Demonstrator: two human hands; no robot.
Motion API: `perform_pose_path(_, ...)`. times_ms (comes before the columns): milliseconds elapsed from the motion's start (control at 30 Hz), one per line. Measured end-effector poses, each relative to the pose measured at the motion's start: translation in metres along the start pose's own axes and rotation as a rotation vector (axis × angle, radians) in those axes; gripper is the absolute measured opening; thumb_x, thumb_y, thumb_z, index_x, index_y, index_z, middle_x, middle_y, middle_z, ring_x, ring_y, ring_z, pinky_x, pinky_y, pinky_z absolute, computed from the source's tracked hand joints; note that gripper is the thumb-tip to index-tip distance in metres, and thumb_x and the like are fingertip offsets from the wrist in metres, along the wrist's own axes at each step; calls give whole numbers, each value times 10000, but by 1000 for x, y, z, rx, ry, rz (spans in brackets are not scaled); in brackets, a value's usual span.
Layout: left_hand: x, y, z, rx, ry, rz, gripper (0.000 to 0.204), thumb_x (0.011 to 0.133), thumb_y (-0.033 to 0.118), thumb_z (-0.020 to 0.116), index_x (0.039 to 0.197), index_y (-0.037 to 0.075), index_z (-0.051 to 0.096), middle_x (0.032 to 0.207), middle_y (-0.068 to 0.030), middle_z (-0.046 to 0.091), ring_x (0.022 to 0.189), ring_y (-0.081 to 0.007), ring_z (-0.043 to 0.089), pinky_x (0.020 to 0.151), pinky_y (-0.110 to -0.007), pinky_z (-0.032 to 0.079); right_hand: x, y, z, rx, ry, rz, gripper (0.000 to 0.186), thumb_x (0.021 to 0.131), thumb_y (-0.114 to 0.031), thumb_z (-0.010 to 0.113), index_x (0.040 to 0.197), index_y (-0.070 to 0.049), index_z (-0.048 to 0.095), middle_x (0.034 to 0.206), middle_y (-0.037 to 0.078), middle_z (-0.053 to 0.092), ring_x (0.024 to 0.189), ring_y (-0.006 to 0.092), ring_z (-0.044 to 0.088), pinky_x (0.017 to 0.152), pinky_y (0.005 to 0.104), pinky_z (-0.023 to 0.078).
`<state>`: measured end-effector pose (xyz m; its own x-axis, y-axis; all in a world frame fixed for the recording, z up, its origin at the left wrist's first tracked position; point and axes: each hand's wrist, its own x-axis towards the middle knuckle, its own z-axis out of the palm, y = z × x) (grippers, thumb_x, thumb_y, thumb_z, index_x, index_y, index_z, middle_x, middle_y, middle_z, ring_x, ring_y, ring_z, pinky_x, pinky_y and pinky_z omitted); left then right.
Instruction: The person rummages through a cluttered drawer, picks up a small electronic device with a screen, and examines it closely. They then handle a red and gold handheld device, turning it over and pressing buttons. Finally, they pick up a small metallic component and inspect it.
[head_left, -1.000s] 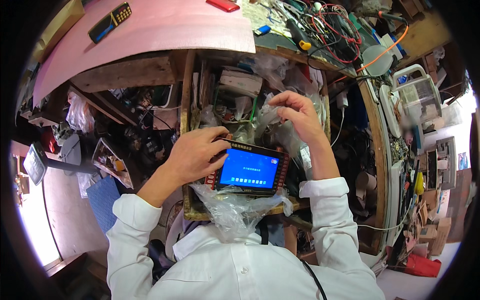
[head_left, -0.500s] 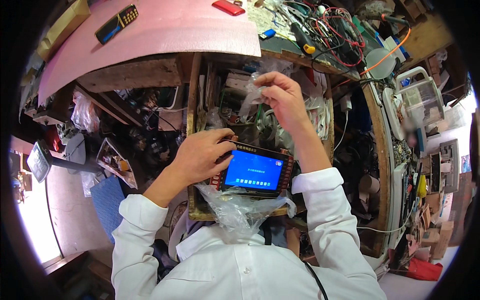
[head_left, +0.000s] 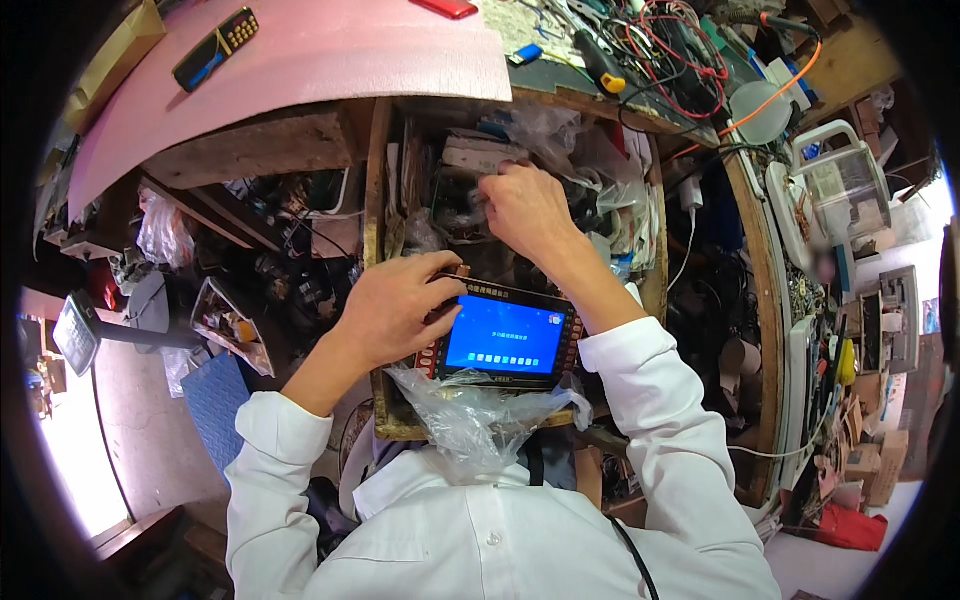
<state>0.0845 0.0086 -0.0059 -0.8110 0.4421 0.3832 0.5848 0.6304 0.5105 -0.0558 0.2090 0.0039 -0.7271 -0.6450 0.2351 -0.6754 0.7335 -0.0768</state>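
Observation:
My left hand [head_left: 405,308] grips the left top edge of a portable video player [head_left: 505,345] with a lit blue screen and rows of red buttons at its sides. The player rests over the front of an open wooden drawer [head_left: 376,170], with a crumpled clear plastic bag [head_left: 465,425] below it. My right hand [head_left: 525,205] reaches into the drawer above the player, fingers curled down among clutter and plastic bags; whatever is in them is hidden.
A pink mat [head_left: 320,55] holds a black-and-gold phone [head_left: 216,48] and a red object [head_left: 445,8]. Tools and tangled wires [head_left: 665,55] crowd the back right. Cluttered shelves, a blue board [head_left: 215,400] and a clear plastic container [head_left: 845,175] flank the drawer.
My right hand has swung left and deeper into the drawer; the clear plastic it held up is now hidden from sight. My left hand stays on the player.

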Motion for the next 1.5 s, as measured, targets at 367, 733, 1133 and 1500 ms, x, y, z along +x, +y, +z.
perform_pose_path(367,1,0,-2,6,-11,6,233,850,206,762,1058,110,716,1241,-125,676,996,-324,698,844,-400,559,-26,8,-42,257,-207,-130,271,788,-43,692,1047,-107,740,911,155,693,918,371,687,809,478,567)
perform_pose_path(733,0,-3,0,-38,-21,18,279,826,210,781,1070,87,722,1176,-113,675,927,-307,705,785,-384,566,-59,12,-14,128,-370,-135,113,797,-79,697,901,-92,741,897,110,675,896,342,693,754,472,557)
perform_pose_path(1133,1,-2,-1,-44,-18,15,243,814,223,785,1005,89,718,1138,-88,671,901,-294,699,762,-376,559,-71,38,-27,699,-185,140,200,771,-38,802,927,-3,682,781,85,640,689,192,610,651,327,487)
perform_pose_path(1500,1,-1,1,-33,6,23,250,817,239,779,1003,88,709,1132,-88,665,905,-304,691,762,-385,556,-80,55,-21,816,-165,80,146,814,-102,639,895,3,698,737,90,667,663,167,612,628,305,486)
